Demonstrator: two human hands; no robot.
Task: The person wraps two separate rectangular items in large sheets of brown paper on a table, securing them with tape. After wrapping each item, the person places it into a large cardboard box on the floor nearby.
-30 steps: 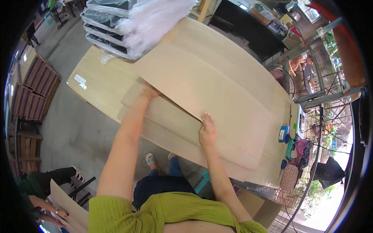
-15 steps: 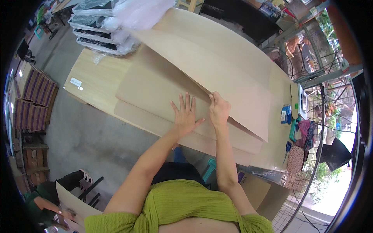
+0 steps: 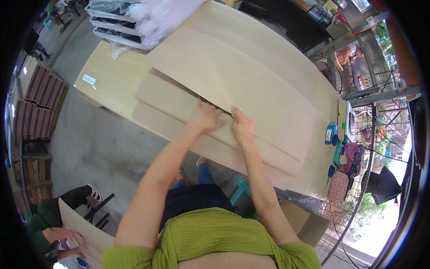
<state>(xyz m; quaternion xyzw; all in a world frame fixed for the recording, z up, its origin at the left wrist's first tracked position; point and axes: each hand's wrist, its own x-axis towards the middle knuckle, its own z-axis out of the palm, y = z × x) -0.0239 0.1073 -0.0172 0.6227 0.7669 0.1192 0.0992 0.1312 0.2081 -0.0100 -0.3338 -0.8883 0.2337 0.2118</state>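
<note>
Pale wooden table (image 3: 112, 67): under overlapping flat brown sheets (image 3: 268, 103)
Stacked black items in clear plastic wrap (image 3: 117, 23): far left, beyond the sheets' left corner
Blue-handled tool (image 3: 331, 171): right of the sheets, near the patterned oblong pouch (image 3: 338, 188)
Purple-striped brown cardboard boxes (image 3: 44, 85): left, apart from the table

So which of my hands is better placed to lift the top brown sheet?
Probably your right hand: it touches the edge of the top sheet, while your left hand, blurred, lies mostly over the sheet beneath.

Pale wooden table (image 3: 109, 71), large brown sheets (image 3: 242, 89) (overlapping), white label (image 3: 88, 79) at left.
</note>
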